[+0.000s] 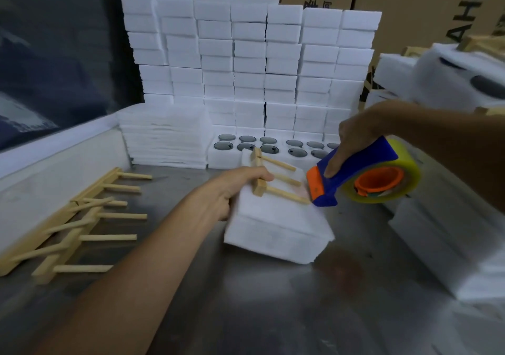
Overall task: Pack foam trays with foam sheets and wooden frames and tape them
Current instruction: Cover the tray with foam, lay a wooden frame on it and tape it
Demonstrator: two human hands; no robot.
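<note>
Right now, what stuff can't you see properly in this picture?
Head view only:
- What is inside the foam tray: a foam sheet covers its top.
- The left hand fingertips: curled under the wooden frame.
- The writing on the cardboard boxes: cut off by the top edge.
- The wrapped bundle at right: blurred and cut by the edge.
- The tape dispenser blade: too small to tell.

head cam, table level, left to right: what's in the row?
Spare wooden frames → left hand gripping the wooden frame on the foam pack → tape dispenser gripped by the right hand → foam stack at the right edge.
</note>
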